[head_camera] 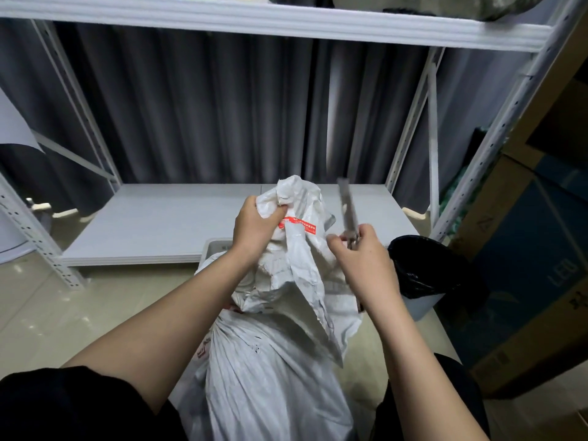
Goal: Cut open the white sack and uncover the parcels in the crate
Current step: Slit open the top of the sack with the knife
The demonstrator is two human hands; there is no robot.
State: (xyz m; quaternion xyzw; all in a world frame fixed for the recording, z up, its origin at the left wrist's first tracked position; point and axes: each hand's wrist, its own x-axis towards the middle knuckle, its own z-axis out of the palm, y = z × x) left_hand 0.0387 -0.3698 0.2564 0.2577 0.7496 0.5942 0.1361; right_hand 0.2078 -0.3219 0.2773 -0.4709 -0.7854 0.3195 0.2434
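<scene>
At the far left a white metal shelving upright (30,230) stands on the pale tiled floor (38,316), and the low white shelf board (152,224) runs rightward from it, backed by a dark grey curtain (206,109). An upper shelf (286,22) crosses the top of the view.

The left hand (254,229) is raised in the middle of the scene; its grip is clamped on a bunched handful of the top of the white sack (280,361), thumb and fingers curled into the fabric just left of a red label (297,225). The white sack stands upright between the person's knees, near the camera, and stretches up to the hand; loose woven folds hang below the label. Behind the sack a corner of a pale crate (213,246) shows, the sack filling it; no parcels can be made out.

Just right of the sack's neck, the right hand (362,254) has its grip curled tight round the handles of a pair of scissors (348,208), whose blurred blades point up and away, apart from the sack.

Further right a bin with a black liner (426,265) sits on the floor, and cardboard boxes (525,281) stand at the far right edge.
</scene>
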